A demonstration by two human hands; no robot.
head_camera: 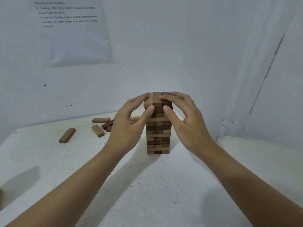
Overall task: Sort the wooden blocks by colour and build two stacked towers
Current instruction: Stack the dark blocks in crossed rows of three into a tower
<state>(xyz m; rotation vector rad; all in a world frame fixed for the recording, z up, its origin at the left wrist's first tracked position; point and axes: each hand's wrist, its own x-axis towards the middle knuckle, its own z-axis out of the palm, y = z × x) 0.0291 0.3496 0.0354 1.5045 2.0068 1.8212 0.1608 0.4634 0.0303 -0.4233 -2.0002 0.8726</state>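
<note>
One tall tower (158,133) of mixed light and dark wooden blocks stands in the middle of the white table (147,194). Its top layer holds three blocks side by side: light, mid-brown, dark. My left hand (129,126) grips the top of the tower from the left, fingers along the light block's side and thumb on the front face. My right hand (185,118) grips it from the right, fingers over the dark block and thumb on the front. Several loose blocks lie to the left: one brown block (67,135) apart, and a small pile (101,126) partly hidden behind my left hand.
The table sits in a corner of white walls. A printed paper sheet (73,30) hangs on the wall at the upper left. A white cushion-like edge (246,145) lies to the right of the table.
</note>
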